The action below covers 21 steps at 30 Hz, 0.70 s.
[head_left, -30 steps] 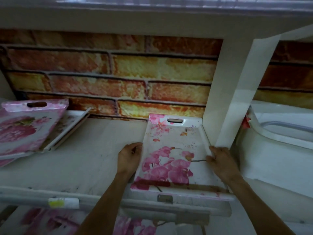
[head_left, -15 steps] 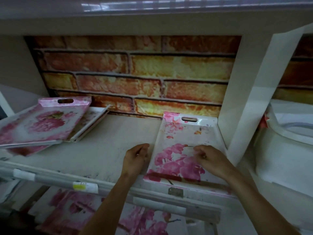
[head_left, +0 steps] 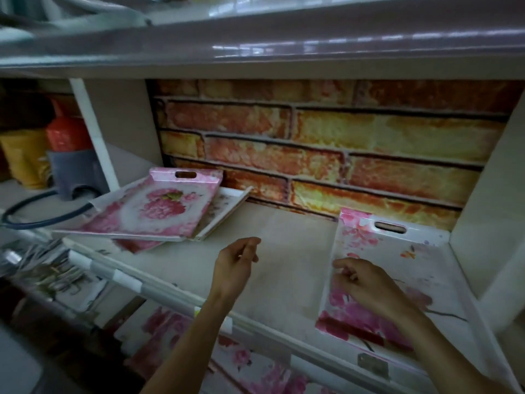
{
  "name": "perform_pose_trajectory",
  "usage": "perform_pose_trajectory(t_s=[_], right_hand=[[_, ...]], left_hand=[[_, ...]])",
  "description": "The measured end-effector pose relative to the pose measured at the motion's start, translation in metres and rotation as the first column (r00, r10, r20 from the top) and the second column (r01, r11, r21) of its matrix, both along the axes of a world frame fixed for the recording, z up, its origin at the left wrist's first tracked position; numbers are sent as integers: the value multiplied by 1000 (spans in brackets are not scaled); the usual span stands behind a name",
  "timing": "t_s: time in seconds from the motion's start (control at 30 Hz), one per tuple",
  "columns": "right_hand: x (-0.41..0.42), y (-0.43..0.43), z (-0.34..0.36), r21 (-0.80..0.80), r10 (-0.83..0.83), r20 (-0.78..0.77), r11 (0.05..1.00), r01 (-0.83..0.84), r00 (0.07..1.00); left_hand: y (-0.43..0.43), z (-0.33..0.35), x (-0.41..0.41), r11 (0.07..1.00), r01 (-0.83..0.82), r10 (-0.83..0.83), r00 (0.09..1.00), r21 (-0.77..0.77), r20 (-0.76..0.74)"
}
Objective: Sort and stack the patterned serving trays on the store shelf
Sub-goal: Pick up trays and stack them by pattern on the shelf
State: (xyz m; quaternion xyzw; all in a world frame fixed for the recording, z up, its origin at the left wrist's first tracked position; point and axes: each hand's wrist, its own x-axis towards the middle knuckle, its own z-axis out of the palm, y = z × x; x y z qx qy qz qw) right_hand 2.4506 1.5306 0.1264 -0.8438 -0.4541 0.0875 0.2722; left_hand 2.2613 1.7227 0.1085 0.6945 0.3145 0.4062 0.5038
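One shelf [head_left: 284, 251] is seen, backed at 12 o'clock by one brick panel [head_left: 341, 143]. Four trays are counted on it. One orchid tray [head_left: 420, 268] is laid flat at 4 o'clock, its handle slot turned to the bricks. Three are piled askew at 9 o'clock: a rose tray [head_left: 159, 211] is set on top, a white tray [head_left: 227, 203] is tucked under its 3 o'clock edge, and a pink tray [head_left: 139, 245] is glimpsed beneath its near edge. Two hands are shown. The left hand [head_left: 234, 273] is held over bare shelf at 6 o'clock, fingers loosely curled, nothing gripped. The right hand [head_left: 369, 285] is held over the orchid tray's left side, fingers loosely bent, nothing grasped; contact cannot be told.
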Motion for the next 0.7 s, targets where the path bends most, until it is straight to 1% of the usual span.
perform_pose_trajectory(t_s=[0.17, 0.27, 0.37, 0.43, 0.47, 0.57, 0.7], right_hand=[[-24, 53, 5, 15, 65, 5, 998, -65, 998], [-38, 85, 10, 31, 106, 12, 994, -107, 994], [-50, 116, 18, 81, 116, 20, 990, -118, 993], [-57, 136, 23, 114, 125, 20, 985, -126, 992], [-61, 146, 26, 127, 132, 19, 983, -134, 991], [-70, 176, 35, 162, 161, 21, 973, -162, 987], [-86, 216, 44, 203, 204, 35, 957, -207, 978]], left_hand=[[48, 29, -19, 985, -77, 85, 995, 152, -48], [78, 42, -27, 970, -74, 106, 986, 232, -125], [105, 54, -35, 973, -43, 93, 972, 228, -214], [118, 65, -42, 967, -27, 92, 964, 252, -249], [123, 71, -46, 965, -27, 95, 963, 260, -253], [143, 87, -59, 975, -17, 72, 966, 221, -248], [178, 98, -81, 981, -40, 98, 945, 189, -311]])
